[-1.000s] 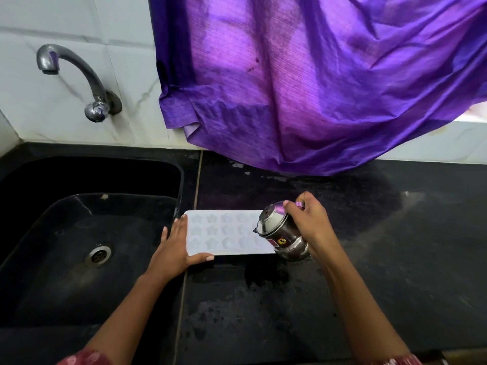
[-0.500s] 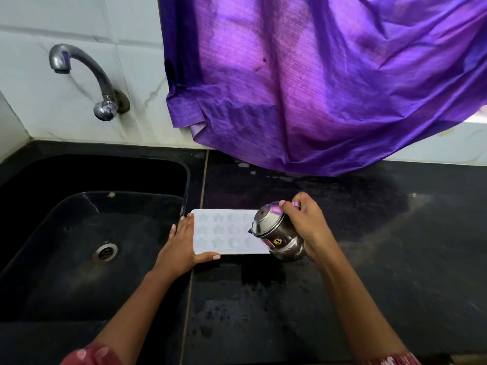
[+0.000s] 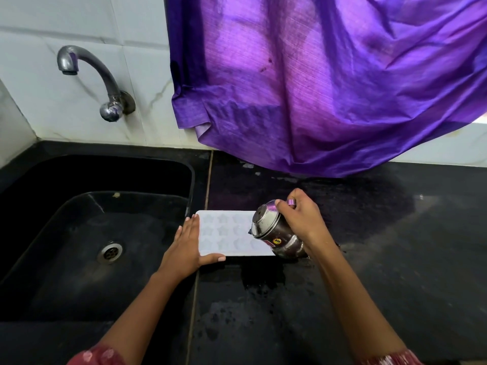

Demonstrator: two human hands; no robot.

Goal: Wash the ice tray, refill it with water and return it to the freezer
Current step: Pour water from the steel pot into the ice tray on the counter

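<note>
The white ice tray (image 3: pixel 226 234) lies on the black bench (image 3: pixel 369 259) beside the sink (image 3: pixel 79 272). The left hand (image 3: pixel 185 246) rests flat on the tray's sink end. The right hand (image 3: pixel 300 219) grips a tipped steel pot (image 3: pixel 274 234) over the tray's other end.

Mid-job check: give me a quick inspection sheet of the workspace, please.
Surface: black counter, wet patches in front of the tray.
Job's things: white ice tray flat on the counter beside the sink; steel pot tilted over its right end.
Clutter: nothing seen.
Hands: left hand flat on the tray's left end; right hand grips the pot.
Cables: nothing seen.
Surroundings: tap not running; purple cloth hanging behind.
</note>
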